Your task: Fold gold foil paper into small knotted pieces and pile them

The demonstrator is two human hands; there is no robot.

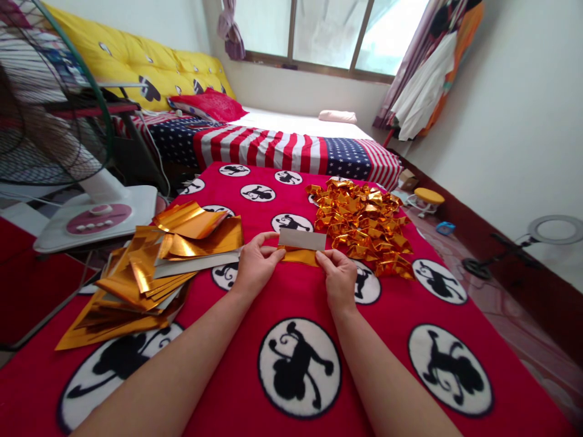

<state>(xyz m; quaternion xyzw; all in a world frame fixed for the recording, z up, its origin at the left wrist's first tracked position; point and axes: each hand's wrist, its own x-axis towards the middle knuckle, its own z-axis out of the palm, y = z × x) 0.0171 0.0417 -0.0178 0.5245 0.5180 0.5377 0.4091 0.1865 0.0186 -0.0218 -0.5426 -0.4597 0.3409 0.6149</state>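
Observation:
Between my two hands is a sheet of gold foil paper (300, 256), its grey back showing along the far part and a gold strip folded over along the near part. My left hand (255, 262) pinches its left end between thumb and fingers. At the right end, my right hand (337, 276) grips the fold the same way. To the left lies a loose pile of flat gold foil sheets (150, 285), some with grey backs up. Beyond my right hand spreads a heap of folded gold foil pieces (364, 221).
A red cloth with monkey prints (228, 376) covers the table. An electric fan (98, 212) stands close on the left. Behind the table is a bed with a striped, starred cover (273, 149). A yellow stool (428, 195) and a ring light (531, 237) are at right.

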